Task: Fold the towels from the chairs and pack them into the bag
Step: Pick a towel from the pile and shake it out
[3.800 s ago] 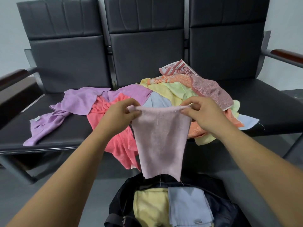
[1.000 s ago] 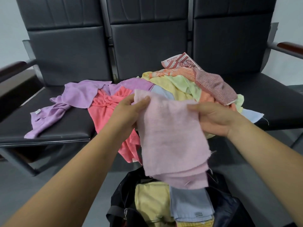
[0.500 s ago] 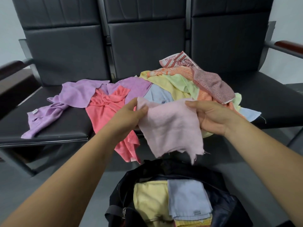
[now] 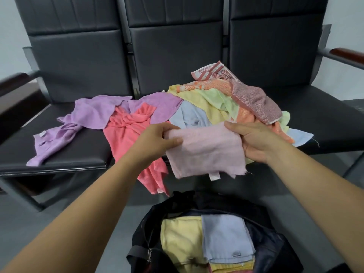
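My left grip (image 4: 157, 142) pinches one side of the folded pink towel (image 4: 206, 152), thumb on top, and my right grip (image 4: 254, 142) clasps the other side. The towel hangs in the air just in front of the chair seat (image 4: 69, 154), above the open bag (image 4: 137, 245). The lower edges lie loose and uneven, so I judge the fold could fall open if either side slackens on the way down. The coral towel (image 4: 134, 134) drooping off the seat beside my left grip might snag and slide to the floor (image 4: 59, 196). Dropped carelessly, the pink one could rumple the yellow towel (image 4: 179, 239) and blue towel (image 4: 224, 237) already packed.
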`<state>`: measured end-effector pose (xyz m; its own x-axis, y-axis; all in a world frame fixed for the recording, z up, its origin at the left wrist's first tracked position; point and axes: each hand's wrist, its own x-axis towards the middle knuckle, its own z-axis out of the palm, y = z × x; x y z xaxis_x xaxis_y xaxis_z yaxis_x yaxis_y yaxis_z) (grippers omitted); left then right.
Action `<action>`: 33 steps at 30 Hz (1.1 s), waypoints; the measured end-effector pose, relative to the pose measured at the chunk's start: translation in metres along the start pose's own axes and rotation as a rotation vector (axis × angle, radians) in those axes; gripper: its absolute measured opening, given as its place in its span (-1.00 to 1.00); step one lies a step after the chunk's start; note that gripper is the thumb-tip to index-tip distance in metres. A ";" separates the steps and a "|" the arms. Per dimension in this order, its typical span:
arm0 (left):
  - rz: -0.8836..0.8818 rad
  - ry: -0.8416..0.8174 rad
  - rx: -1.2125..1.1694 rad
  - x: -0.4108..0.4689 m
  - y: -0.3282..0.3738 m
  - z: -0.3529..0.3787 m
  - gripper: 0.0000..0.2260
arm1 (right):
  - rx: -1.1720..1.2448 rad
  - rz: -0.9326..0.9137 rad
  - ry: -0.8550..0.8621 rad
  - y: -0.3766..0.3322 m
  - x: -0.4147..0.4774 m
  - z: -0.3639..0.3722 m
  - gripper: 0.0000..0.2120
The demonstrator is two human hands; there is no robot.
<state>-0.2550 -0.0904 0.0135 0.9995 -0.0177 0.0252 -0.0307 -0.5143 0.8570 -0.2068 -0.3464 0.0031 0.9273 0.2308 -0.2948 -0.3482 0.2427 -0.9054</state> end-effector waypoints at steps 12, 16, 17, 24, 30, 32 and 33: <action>-0.133 0.108 -0.365 0.002 -0.014 -0.003 -0.89 | -0.087 -0.036 -0.027 0.011 0.002 -0.007 -0.67; -0.083 0.067 -0.340 -0.001 -0.018 -0.001 -0.73 | -0.066 -0.136 0.020 0.017 0.005 -0.007 -0.66; -0.062 0.076 -0.268 -0.002 -0.018 -0.001 -0.68 | -0.074 -0.154 0.030 0.019 0.005 -0.007 -0.68; 0.040 0.181 0.127 0.004 -0.043 0.018 -0.79 | -0.402 -0.331 0.168 0.042 -0.005 -0.013 -0.83; 0.014 -0.027 -0.117 -0.008 -0.078 0.045 -0.84 | -0.414 -0.315 0.160 0.081 -0.006 -0.033 -0.83; -0.018 -0.102 -0.124 -0.011 -0.095 0.056 -0.84 | -0.405 -0.271 0.185 0.098 -0.004 -0.040 -0.84; -0.048 -0.124 -0.122 -0.012 -0.104 0.063 -0.84 | -0.394 -0.240 0.203 0.108 -0.002 -0.043 -0.83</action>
<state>-0.2637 -0.0905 -0.1078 0.9916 -0.1052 -0.0750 0.0255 -0.4097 0.9119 -0.2406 -0.3610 -0.1067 0.9965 0.0144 -0.0821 -0.0798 -0.1166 -0.9900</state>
